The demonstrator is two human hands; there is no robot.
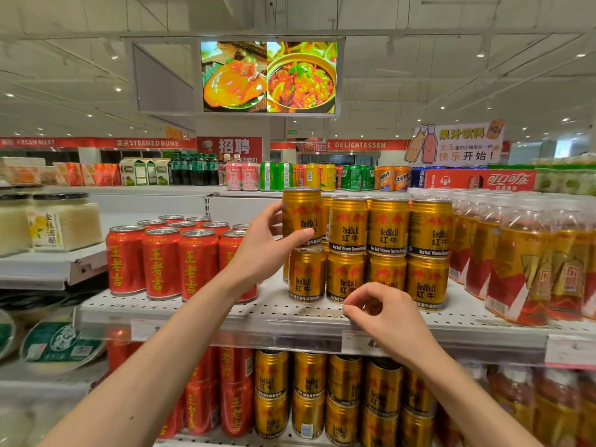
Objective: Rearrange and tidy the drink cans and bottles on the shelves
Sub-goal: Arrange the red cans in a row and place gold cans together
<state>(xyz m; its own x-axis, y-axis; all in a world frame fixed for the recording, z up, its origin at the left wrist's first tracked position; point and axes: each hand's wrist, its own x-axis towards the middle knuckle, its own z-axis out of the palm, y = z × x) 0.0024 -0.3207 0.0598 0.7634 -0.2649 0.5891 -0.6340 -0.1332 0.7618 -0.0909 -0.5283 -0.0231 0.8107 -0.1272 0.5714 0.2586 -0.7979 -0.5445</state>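
1. The left hand (pixel 263 243) gripped a gold Red Bull can (pixel 302 216) with thumb in front and fingers (pixel 274 211) curled round its left side.
2. That can stood at the left end of the upper layer, on top of a lower gold can (pixel 306 275), and sat slightly off to the left of it.
3. The right hand (pixel 385 312) hovered at the front edge of the perforated shelf (pixel 206 306), its fingers loosely curled and holding nothing.
4. Further stacked gold cans (pixel 388 225) stood in a row to the right of the gripped one.
5. Red cans (pixel 161 262) stood to the left on the same shelf, and bottles of amber drink (pixel 519 269) to the right.
6. More gold and red cans filled the shelf below.
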